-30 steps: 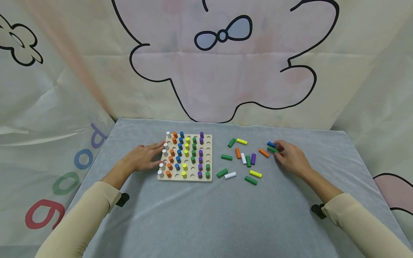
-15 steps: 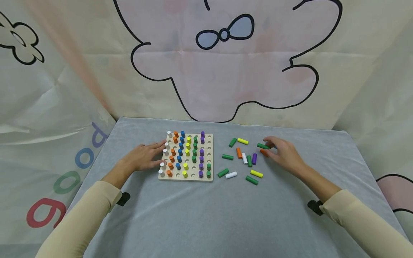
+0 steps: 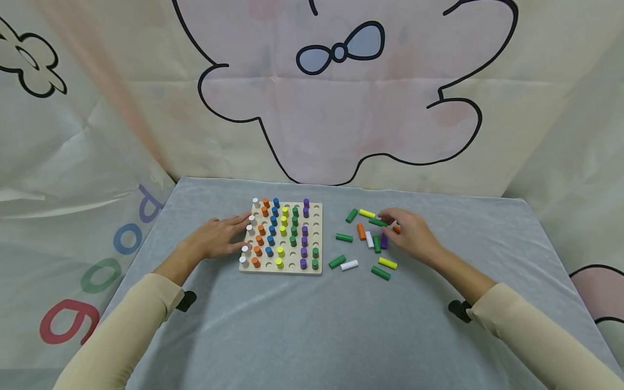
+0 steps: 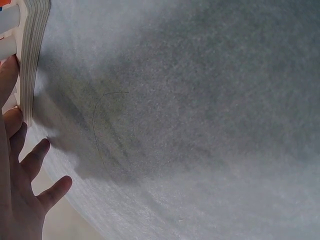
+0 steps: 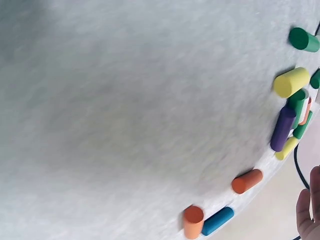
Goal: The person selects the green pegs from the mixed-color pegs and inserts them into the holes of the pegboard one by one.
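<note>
A light wooden pegboard stands left of centre on the cloth, with rows of white, orange, blue, yellow, green and purple pegs upright in its holes. My left hand lies at its left edge with fingers spread. In the left wrist view a finger and the thumb touch the board beside white pegs. My right hand pinches a green peg between its fingertips, above the loose pegs. An orange peg shows beside its fingers, and a purple peg lies by the thumb.
Loose pegs lie right of the board, among them a yellow peg, a white peg and a green peg. A blue peg appears in the right wrist view. Printed curtains enclose the grey-blue clothed table.
My right hand has carried the green peg leftward, from beside the blue peg to over the loose pegs. The left hand stays at the board's edge.
</note>
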`<state>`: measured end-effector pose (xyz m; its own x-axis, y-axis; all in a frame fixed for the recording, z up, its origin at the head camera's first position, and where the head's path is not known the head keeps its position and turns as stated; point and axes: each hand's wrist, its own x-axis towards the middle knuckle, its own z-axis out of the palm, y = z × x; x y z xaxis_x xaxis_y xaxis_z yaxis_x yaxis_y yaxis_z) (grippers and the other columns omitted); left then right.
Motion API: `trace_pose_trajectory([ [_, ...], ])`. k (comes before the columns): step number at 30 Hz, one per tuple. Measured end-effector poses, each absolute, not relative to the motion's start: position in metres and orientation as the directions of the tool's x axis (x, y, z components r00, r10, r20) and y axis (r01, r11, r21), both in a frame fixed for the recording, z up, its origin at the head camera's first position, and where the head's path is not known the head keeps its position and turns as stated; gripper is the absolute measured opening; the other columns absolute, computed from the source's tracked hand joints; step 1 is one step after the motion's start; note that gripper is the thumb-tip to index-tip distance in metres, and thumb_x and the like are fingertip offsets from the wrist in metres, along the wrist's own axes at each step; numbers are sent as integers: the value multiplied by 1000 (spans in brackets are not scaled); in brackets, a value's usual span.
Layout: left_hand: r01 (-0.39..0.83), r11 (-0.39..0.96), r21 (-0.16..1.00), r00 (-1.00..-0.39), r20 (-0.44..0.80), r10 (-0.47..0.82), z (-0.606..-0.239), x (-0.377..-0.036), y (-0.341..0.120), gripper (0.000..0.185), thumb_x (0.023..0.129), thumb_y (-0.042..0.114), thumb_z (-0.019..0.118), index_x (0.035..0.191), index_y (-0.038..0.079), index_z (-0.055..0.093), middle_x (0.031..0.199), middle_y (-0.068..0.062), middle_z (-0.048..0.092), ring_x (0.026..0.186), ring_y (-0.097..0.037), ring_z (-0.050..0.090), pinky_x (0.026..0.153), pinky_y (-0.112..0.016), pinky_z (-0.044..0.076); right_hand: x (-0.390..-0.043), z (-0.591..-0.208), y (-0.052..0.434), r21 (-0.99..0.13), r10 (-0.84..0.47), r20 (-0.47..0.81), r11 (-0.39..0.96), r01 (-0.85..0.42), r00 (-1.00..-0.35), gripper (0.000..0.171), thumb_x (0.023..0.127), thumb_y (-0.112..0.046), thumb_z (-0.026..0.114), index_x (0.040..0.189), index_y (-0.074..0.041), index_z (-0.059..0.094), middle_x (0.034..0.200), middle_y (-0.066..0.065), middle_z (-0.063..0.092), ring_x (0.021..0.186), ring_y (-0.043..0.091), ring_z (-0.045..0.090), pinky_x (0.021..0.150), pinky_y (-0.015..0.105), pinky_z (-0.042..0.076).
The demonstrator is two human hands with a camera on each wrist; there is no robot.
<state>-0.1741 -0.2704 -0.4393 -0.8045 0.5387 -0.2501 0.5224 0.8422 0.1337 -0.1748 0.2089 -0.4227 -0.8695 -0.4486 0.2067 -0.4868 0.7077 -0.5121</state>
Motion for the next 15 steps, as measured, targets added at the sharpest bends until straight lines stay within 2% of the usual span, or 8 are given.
trace_pose_trajectory([
  [4, 517, 845, 140, -805, -258, 535, -438, -174, -270, 75, 100, 50, 52, 155, 4, 33, 163, -13, 24, 136, -37, 46, 98, -63, 41, -175, -422, 199, -520, -468, 241, 678, -520, -850, 24, 87, 0, 73, 110, -1, 69, 104, 11, 71, 93, 27, 66, 78, 48, 55],
  [15, 493, 856, 153, -809, -282, 516, -437, -173, -268, 78, 99, 55, 50, 156, 6, 31, 163, -13, 23, 139, -37, 42, 102, -65, 37, -175, -420, 174, -553, -504, 277, 612, -565, -818, 21, 88, 1, 72, 109, -1, 70, 106, 11, 72, 98, 28, 66, 83, 47, 54],
])
